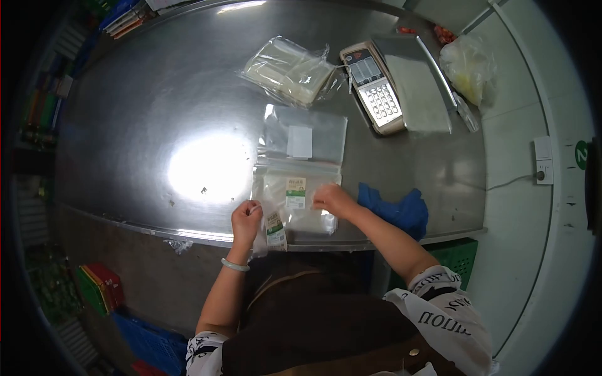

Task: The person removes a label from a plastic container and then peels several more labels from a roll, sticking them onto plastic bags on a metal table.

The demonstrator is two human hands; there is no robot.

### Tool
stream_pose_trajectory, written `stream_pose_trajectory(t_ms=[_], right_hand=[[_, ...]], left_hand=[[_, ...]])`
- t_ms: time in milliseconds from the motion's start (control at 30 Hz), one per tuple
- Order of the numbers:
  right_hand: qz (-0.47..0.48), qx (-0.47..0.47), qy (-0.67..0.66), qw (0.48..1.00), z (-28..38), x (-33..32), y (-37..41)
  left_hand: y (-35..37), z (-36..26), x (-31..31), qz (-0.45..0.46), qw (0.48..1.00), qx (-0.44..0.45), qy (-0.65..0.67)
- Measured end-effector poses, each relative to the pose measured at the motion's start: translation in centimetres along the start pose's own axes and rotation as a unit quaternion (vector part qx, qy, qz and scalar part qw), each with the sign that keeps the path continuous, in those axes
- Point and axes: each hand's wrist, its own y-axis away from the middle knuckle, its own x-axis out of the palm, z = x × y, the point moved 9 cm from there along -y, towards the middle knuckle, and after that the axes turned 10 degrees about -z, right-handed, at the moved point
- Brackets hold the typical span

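Clear pouch (pixel 295 203) is seen in the head view lying flat at the near edge of the steel table (pixel 157 94), translucent and pale, with a small green-and-white label at its middle (a smaller labelled packet (pixel 274 233) overhangs the edge just beside it). Its left edge is pinched by the closed left hand (pixel 246 220), while its upper right corner is covered by the right hand (pixel 334 199), fingers bent; a grip there cannot be told.

Strong overhead light, blown-out glare patch on the steel tabletop (pixel 207 169) left of centre; rest of the surface evenly lit and fairly sharp. Heavy fisheye bend with black vignette at corners. Left floor area dim, soft and murky.
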Motion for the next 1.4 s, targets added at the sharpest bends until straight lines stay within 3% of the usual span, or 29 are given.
stream_pose_trajectory(t_ms=[67, 100, 133, 200, 300, 333, 367, 433, 533, 600, 633, 733, 867, 967, 1067, 1167, 1267, 1300, 1367, 1400], right_hand=[[0.034, 0.165, -0.079, 0.983, -4.0, 1.1, -0.7], [-0.095, 0.289, -0.23, 0.925, -7.2, -0.4, -1.0], [-0.217, 0.397, -0.368, 0.812, -10.6, -1.3, -0.4], [-0.46, 0.387, -0.287, 0.746, -11.6, -10.4, -0.1], [-0.349, 0.242, -0.369, 0.826, -5.8, -8.5, -4.3], [-0.153, 0.224, -0.293, 0.917, -1.4, -4.2, -5.3], [-0.036, 0.232, -0.248, 0.94, 4.0, -2.7, -5.6], [0.066, 0.18, -0.184, 0.964, 8.1, 0.3, -4.9], [0.088, 0.31, -0.289, 0.901, 7.2, 1.1, -4.3], [-0.035, 0.283, -0.195, 0.938, 5.6, -1.4, -5.0], [-0.097, 0.267, -0.146, 0.948, 4.8, -2.7, -5.4], [-0.129, 0.311, -0.11, 0.935, 1.4, -3.1, -6.3], [-0.009, 0.192, 0.127, 0.973, -0.3, -0.1, -6.8], [-0.015, 0.269, 0.146, 0.952, -2.0, -2.5, -5.7], [0.026, 0.077, 0.051, 0.995, 0.9, -1.6, -2.6], [0.08, -0.028, 0.054, 0.995, 1.6, 0.2, -0.5], [0.047, 0.026, -0.021, 0.998, -0.7, 0.9, -1.5], [0.004, 0.141, -0.122, 0.982, -3.1, 0.5, -1.7], [-0.084, 0.357, -0.315, 0.876, -7.6, 0.4, -1.2], [-0.202, 0.387, -0.325, 0.839, -9.7, -2.4, -1.1]], left_hand=[[0.3, -3.3, -0.2, -0.025, 0.999, -0.003, 0.04], [0.3, -4.4, 0.1, -0.003, 0.999, 0.001, 0.043], [0.5, -5.1, 0.2, 0.017, 0.999, -0.021, 0.041], [1.1, -5.7, 0.4, 0.056, 0.995, -0.069, 0.041], [1.5, -6.1, 1.6, 0.083, 0.991, -0.082, 0.061], [1.6, -6.2, 2.3, 0.085, 0.991, -0.083, 0.063], [1.8, -6.4, 3.1, 0.087, 0.991, -0.084, 0.065], [1.8, -6.4, 3.4, 0.089, 0.993, -0.066, 0.045], [1.2, -4.6, 2.2, 0.071, 0.996, -0.029, -0.052], [0.8, -3.1, 0.8, 0.031, 0.987, -0.025, -0.158], [0.8, -2.5, 0.5, 0.024, 0.991, -0.025, -0.129], [0.4, -0.2, 0.1, 0.001, 0.998, -0.037, -0.046], [-0.1, 1.5, -0.3, -0.008, 0.998, -0.067, -0.008], [0.5, -0.5, -0.1, 0.026, 0.998, -0.055, -0.02], [0.6, -1.2, -0.1, 0.086, 0.99, 0.021, -0.113], [0.8, -1.6, -0.5, 0.109, 0.978, 0.083, -0.159], [0.8, -3.1, -0.2, 0.098, 0.992, 0.054, -0.064], [0.7, -3.9, 0.0, 0.095, 0.995, 0.033, -0.017], [0.7, -5.2, 0.2, 0.095, 0.995, -0.002, -0.028], [0.6, -5.5, 0.3, 0.094, 0.995, -0.02, -0.032]])
